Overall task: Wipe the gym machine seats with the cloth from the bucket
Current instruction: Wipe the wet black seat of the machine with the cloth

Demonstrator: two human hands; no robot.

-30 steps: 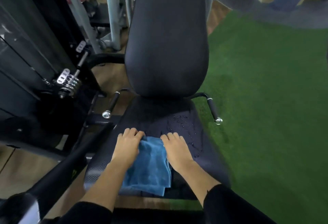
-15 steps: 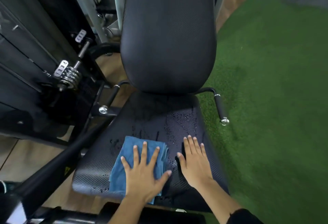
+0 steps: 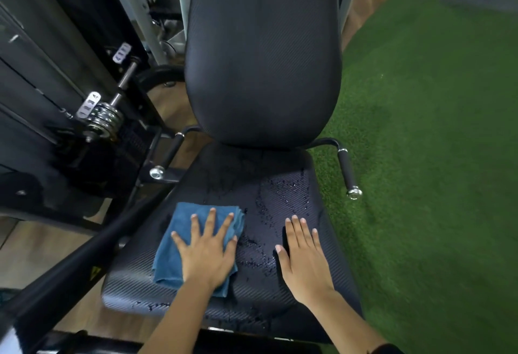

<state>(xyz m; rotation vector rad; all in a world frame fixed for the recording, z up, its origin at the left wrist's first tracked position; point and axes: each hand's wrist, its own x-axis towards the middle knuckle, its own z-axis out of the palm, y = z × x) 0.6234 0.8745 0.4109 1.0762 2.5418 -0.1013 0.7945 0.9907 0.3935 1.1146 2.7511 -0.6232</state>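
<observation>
The left hand (image 3: 206, 255) presses flat, fingers spread, on the folded cloth (image 3: 179, 238) at the seat's (image 3: 280, 194) near left part. Water drops (still unwiped) lie to its right, toward the flat, empty right hand (image 3: 304, 261).

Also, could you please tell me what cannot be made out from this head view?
Bucket: nowhere in the head view.
Seat under the blue cloth: covered by the cloth and the left hand.
Backrest top: cut off by the upper edge.
White tags on the weight stack: too small to read.
Right hand palm: faces down onto the seat.
</observation>
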